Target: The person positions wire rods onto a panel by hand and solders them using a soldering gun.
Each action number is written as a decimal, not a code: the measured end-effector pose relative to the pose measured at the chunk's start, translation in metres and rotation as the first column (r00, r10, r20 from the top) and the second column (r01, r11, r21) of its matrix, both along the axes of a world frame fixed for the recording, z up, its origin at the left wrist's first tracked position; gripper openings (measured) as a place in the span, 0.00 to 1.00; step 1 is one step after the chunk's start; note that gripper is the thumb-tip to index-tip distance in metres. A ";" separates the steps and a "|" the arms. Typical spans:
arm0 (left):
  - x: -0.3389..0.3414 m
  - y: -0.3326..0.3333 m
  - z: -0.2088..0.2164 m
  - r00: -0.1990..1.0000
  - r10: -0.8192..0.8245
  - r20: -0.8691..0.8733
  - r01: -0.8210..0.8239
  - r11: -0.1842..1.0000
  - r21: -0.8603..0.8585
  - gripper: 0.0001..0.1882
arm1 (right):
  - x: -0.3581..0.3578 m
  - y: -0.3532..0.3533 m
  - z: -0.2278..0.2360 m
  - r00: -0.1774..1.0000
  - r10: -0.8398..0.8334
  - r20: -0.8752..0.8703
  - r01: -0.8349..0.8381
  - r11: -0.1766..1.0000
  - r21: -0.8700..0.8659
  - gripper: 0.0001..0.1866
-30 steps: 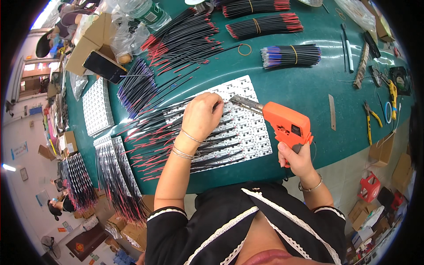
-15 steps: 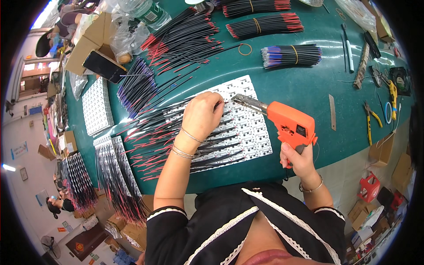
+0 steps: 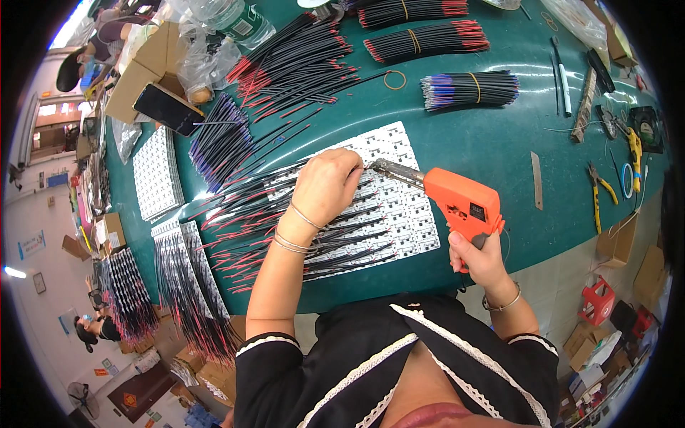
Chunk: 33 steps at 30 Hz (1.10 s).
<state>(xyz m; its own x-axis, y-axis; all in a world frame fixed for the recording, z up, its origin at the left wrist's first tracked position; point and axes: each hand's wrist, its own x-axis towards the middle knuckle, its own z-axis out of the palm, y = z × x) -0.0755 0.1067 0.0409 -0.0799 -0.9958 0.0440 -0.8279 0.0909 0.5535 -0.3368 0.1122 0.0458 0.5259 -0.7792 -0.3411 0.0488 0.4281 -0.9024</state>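
Note:
My right hand (image 3: 479, 255) is wrapped round the grip of an orange soldering gun (image 3: 462, 196). Its metal tip points left and almost meets the fingertips of my left hand (image 3: 330, 178). Those fingers are pinched together over a white circuit board sheet (image 3: 412, 214), on what seems to be a thin black wire, mostly hidden by the hand. Rows of black wires with red ends (image 3: 250, 246) lie across the sheet and stick out past its left side. The sheet rests flat on the green table (image 3: 478, 139).
Loose black wires (image 3: 300, 68) and a purple-ended pile (image 3: 220, 139) lie beyond my left hand. Banded wire bundles (image 3: 471, 90) sit at the back. A phone (image 3: 168, 108) leans on a carton. Stacked sheets (image 3: 157, 172) are at left; pliers (image 3: 598, 192) and a metal strip (image 3: 536, 182) at right.
The soldering gun has moved slightly left with my right hand, bringing its tip close to my left fingertips. My left hand has hardly moved.

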 end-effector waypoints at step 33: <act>-0.002 0.020 -0.001 0.979 0.206 0.002 -0.206 0.978 -0.036 0.06 | -0.006 -0.011 0.004 0.994 -0.057 0.098 0.060 0.998 -0.029 0.13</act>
